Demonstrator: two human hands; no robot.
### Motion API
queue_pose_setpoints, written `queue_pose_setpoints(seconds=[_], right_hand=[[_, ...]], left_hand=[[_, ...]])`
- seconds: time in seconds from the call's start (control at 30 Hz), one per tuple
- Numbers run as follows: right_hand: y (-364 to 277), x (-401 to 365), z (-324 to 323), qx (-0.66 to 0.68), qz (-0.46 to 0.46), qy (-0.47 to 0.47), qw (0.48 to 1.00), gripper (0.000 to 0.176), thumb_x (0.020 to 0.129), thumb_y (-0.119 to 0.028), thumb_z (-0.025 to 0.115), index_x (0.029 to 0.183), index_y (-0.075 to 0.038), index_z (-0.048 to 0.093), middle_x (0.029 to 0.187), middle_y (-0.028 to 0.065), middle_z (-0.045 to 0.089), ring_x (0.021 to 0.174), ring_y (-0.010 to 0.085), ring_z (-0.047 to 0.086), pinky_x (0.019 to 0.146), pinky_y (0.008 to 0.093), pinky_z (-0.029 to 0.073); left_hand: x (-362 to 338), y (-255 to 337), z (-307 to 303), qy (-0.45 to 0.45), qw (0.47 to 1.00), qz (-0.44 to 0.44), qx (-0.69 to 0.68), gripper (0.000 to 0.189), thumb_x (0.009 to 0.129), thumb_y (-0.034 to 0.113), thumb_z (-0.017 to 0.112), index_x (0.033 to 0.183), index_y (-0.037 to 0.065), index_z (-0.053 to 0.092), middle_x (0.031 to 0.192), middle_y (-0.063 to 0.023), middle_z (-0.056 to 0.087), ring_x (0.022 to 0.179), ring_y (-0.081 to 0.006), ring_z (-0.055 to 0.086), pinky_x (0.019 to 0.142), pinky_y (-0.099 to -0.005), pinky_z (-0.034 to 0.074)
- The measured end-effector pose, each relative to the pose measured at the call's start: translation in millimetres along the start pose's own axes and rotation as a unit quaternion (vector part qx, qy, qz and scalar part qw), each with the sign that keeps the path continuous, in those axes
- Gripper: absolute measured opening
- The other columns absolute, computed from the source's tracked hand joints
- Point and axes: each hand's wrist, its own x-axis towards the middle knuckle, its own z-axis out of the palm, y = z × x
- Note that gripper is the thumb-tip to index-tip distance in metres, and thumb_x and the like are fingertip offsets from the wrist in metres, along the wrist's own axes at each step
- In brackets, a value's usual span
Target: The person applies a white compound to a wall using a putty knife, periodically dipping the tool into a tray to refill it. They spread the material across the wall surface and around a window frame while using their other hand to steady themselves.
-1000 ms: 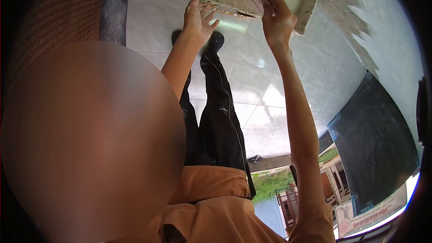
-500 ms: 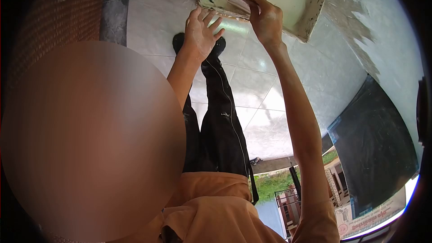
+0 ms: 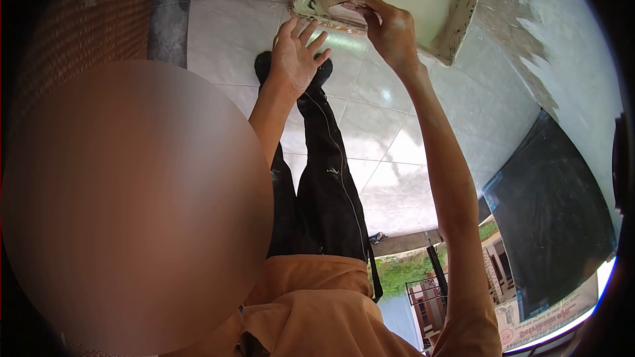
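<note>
A pale rectangular basin point(image 3: 464, 21) with worn, chipped edges holds cloudy greenish-white liquid. My right hand point(image 3: 395, 34) pinches a thin, flat, pinkish-white piece point(image 3: 352, 14) over the basin's near edge; its exact kind cannot be made out. My left hand point(image 3: 295, 59) is open, palm up and fingers spread, just beside the basin's near left corner, with nothing in it. Whitish residue marks both hands. Near that corner, a small dark curved thing point(image 3: 311, 4) shows in the basin.
Grey tiles point(image 3: 370, 125) cover the floor under my legs in black trousers point(image 3: 324, 178). A patchily painted wall point(image 3: 562, 46) rises at the right, with a dark sheet point(image 3: 552, 211) near it. A brown woven surface point(image 3: 92, 20) is at the left. One large round area is blurred.
The flat piece in my right hand has tilted and looks narrower now. Both hands appear slightly lower in view; the left remains open.
</note>
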Motion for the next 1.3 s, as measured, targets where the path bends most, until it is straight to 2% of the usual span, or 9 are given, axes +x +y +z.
queue_pose_setpoints(seconds=[0.1,0.2,0.3,0.4,0.47,0.53,0.83,1.03,1.3], right_hand=[[15.0,13.6,-3.1,-0.004,0.006,-0.025,1.000,0.026,0.084,0.000,0.060,0.106,-0.011,0.070,0.093,0.0121,0.072,0.082,0.0304,0.070,0.073,0.0378,0.056],[43.6,36.6,-5.2,0.042,0.022,-0.111,0.993,0.026,0.090,0.003,0.058,0.114,-0.002,0.065,0.103,0.0090,0.073,0.098,0.0192,0.070,0.084,0.0300,0.054],[66.9,47.1,-12.6,0.110,0.205,-0.171,0.957,0.031,0.096,-0.009,0.057,0.127,-0.003,0.058,0.111,0.0036,0.068,0.096,0.0111,0.062,0.083,0.0259,0.051],[47.7,35.0,-35.1,0.317,0.299,-0.109,0.893,0.033,0.096,-0.011,0.058,0.129,-0.004,0.056,0.104,0.0030,0.067,0.087,0.0103,0.061,0.078,0.0257,0.051],[34.5,23.6,-43.7,0.415,0.339,-0.028,0.843,0.035,0.091,-0.005,0.055,0.126,-0.001,0.056,0.088,0.0052,0.065,0.070,0.0116,0.058,0.064,0.0278,0.051],[15.8,14.7,-57.0,0.483,0.347,0.031,0.803,0.032,0.096,-0.004,0.052,0.128,-0.002,0.053,0.091,0.0070,0.065,0.072,0.0131,0.061,0.066,0.0282,0.053],[-112.2,38.3,-159.4,0.689,0.164,0.190,0.680,0.039,0.098,-0.001,0.051,0.136,-0.005,0.041,0.109,0.0094,0.062,0.089,0.0177,0.065,0.078,0.0336,0.058],[-219.9,69.8,-262.9,0.708,-0.019,0.264,0.655,0.042,0.097,0.000,0.052,0.134,-0.010,0.037,0.115,0.0092,0.059,0.097,0.0197,0.063,0.089,0.0410,0.056],[-326.2,77.6,-378.8,0.608,-0.179,0.383,0.672,0.038,0.098,-0.004,0.053,0.132,-0.011,0.037,0.113,0.0092,0.063,0.101,0.0165,0.061,0.094,0.0382,0.053]], left_hand=[[-0.9,1.3,-2.9,-0.005,1.000,-0.005,0.005,0.062,0.100,0.039,0.042,0.151,0.010,0.022,0.150,-0.0080,0.036,0.136,-0.0306,0.038,0.109,-0.0496,0.030],[-1.3,2.7,-11.7,-0.007,1.000,-0.010,0.012,0.061,0.100,0.038,0.043,0.151,0.010,0.024,0.149,-0.0071,0.037,0.137,-0.0306,0.037,0.110,-0.0497,0.029],[-10.3,7.6,-17.2,0.028,0.999,-0.015,0.021,0.060,0.099,0.039,0.044,0.150,0.012,0.027,0.148,-0.0066,0.039,0.137,-0.0302,0.037,0.110,-0.0495,0.028],[-20.0,14.2,-26.5,0.032,0.999,-0.007,0.031,0.059,0.098,0.040,0.046,0.149,0.014,0.030,0.147,-0.0061,0.040,0.137,-0.0302,0.037,0.110,-0.0489,0.028],[-26.7,21.2,-27.0,0.051,0.998,-0.007,0.019,0.059,0.096,0.041,0.048,0.147,0.016,0.033,0.147,-0.0058,0.041,0.137,-0.0301,0.036,0.111,-0.0484,0.026],[-36.9,36.4,-10.4,0.037,0.999,0.010,0.034,0.059,0.096,0.041,0.048,0.148,0.016,0.033,0.148,-0.0058,0.040,0.138,-0.0301,0.035,0.111,-0.0480,0.025],[-117.9,125.5,125.9,-0.137,0.936,0.210,0.246,0.063,0.097,0.045,0.044,0.151,0.016,0.029,0.155,-0.0065,0.033,0.142,-0.0293,0.030,0.112,-0.0459,0.023],[-211.1,175.3,227.6,-0.237,0.817,0.362,0.382,0.061,0.098,0.047,0.041,0.150,0.014,0.031,0.153,-0.0073,0.036,0.141,-0.0304,0.031,0.112,-0.0457,0.024],[-342.9,215.5,362.8,-0.351,0.577,0.606,0.420,0.051,0.100,0.034,0.045,0.144,0.009,0.039,0.146,-0.0126,0.042,0.139,-0.0286,0.034,0.112,-0.0407,0.027]])
